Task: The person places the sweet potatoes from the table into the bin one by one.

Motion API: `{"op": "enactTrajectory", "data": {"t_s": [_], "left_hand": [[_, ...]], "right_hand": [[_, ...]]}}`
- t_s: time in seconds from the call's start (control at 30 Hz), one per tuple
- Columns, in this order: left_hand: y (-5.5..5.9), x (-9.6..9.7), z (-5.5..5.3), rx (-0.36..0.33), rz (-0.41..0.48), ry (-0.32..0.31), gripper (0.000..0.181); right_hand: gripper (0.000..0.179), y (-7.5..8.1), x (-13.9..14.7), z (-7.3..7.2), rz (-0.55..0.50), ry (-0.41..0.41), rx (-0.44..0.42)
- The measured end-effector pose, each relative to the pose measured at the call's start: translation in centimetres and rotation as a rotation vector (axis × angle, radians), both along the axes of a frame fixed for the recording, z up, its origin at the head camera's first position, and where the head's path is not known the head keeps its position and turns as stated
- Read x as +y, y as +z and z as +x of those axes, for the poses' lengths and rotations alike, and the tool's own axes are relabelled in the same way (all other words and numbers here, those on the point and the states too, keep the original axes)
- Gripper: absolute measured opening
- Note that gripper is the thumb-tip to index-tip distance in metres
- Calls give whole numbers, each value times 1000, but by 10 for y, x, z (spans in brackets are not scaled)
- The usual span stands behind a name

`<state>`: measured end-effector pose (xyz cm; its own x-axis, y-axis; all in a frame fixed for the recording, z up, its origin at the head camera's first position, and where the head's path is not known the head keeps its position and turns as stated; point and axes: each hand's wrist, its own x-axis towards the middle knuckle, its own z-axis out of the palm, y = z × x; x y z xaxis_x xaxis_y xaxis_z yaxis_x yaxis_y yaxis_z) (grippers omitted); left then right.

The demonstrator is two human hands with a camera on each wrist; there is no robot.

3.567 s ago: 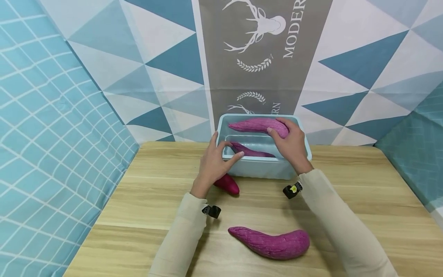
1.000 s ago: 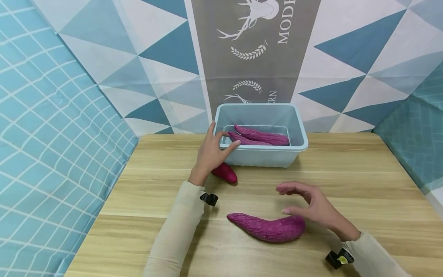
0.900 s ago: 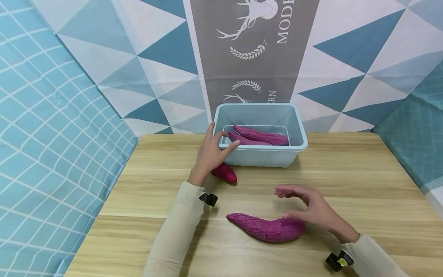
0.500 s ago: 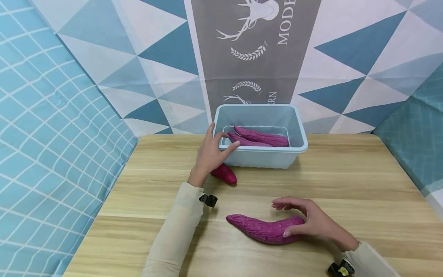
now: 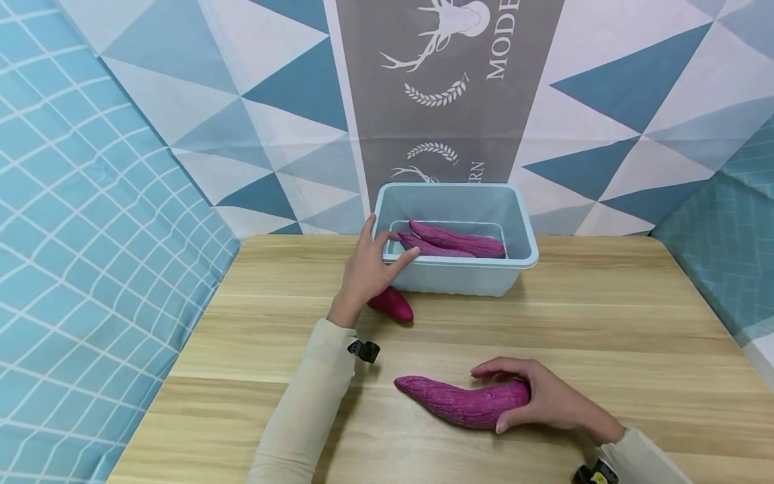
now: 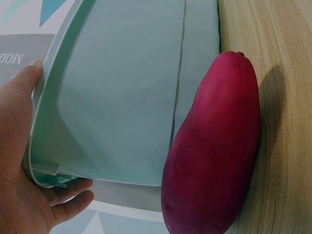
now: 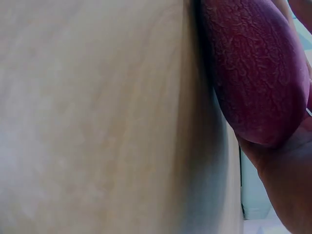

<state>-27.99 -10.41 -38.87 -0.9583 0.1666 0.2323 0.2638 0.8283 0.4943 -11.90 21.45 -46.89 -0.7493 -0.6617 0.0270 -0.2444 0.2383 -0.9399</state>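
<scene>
My right hand (image 5: 547, 396) curls round the thick end of a wrinkled purple sweet potato (image 5: 447, 401), thumb on the near side and fingers on the far side. It lies on the table, its pointed tip to the left. With my left hand (image 5: 367, 272) I hold the front left corner of a light blue plastic tub (image 5: 459, 277). Two purple sweet potatoes, one behind (image 5: 462, 240) and one in front (image 5: 437, 249), lie side by side in it. Below my left hand rests a smooth, dark red sweet potato (image 6: 214, 141), partly hidden in the head view.
The wooden table (image 5: 254, 336) carries the tub near its back edge. A patterned cloth (image 5: 290, 87) rises directly behind the tub, and a blue checked cloth (image 5: 103, 168) hangs along the left side.
The right hand laid a sweet potato in the tub, came back and lowered round the thick end of the one on the table. The left hand has stayed at the tub's corner.
</scene>
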Motion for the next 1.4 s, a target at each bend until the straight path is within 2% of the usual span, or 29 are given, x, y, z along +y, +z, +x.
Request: {"op": "enactTrajectory", "data": {"t_s": [0.17, 0.43, 0.7, 1.07, 1.4], "left_hand": [[1, 0, 0, 0, 2, 0, 65], [1, 1, 2, 1, 9, 0, 65], [0, 1, 2, 1, 7, -4, 68], [0, 0, 1, 3, 8, 2, 66], [0, 1, 1, 2, 17, 0, 66]], "right_hand": [[64, -3, 1, 0, -19, 41, 4], [65, -5, 2, 1, -23, 57, 14], [47, -5, 0, 1, -41, 84, 5], [42, -5, -3, 1, -30, 49, 56], [41, -4, -5, 0, -1, 8, 54]]}}
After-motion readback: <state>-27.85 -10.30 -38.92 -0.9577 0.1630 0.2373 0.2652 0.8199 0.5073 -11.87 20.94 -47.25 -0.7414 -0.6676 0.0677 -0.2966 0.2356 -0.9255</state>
